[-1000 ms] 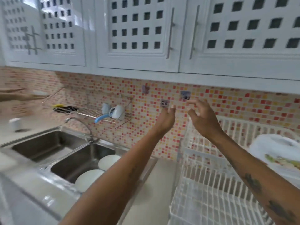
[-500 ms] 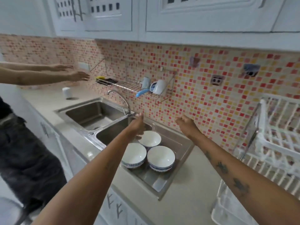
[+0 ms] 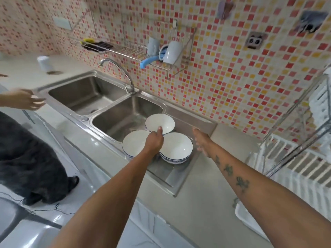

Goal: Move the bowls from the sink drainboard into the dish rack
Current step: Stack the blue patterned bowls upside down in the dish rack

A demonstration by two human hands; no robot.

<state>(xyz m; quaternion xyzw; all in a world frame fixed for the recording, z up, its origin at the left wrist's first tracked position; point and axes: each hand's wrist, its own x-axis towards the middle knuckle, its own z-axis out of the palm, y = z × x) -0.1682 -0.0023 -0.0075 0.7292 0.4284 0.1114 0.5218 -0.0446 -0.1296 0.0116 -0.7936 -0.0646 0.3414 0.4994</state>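
Note:
Three white bowls with blue rims stand close together on the steel drainboard [image 3: 176, 176]: a far bowl [image 3: 161, 120], a left bowl [image 3: 133, 144] and a right bowl [image 3: 177, 148]. My left hand [image 3: 154, 140] is down between them. Its thumb hooks over the near rim of the far bowl, and its fingers curl underneath, out of sight. My right hand [image 3: 202, 142] hovers just right of the right bowl with its fingers spread, holding nothing. The white wire dish rack [image 3: 302, 169] stands on the counter at the far right.
A double steel sink [image 3: 114, 115] with a curved tap [image 3: 119, 68] lies left of the drainboard. A wall shelf [image 3: 125, 51] holds mugs and a brush. Another person's hand [image 3: 25, 101] and dark clothing are at the left. A white cup [image 3: 43, 63] stands on the far counter.
The view has tilted down from the cupboards to the sink. Both my hands dropped from the wall to the bowls, and my left thumb now rests on the far bowl's rim.

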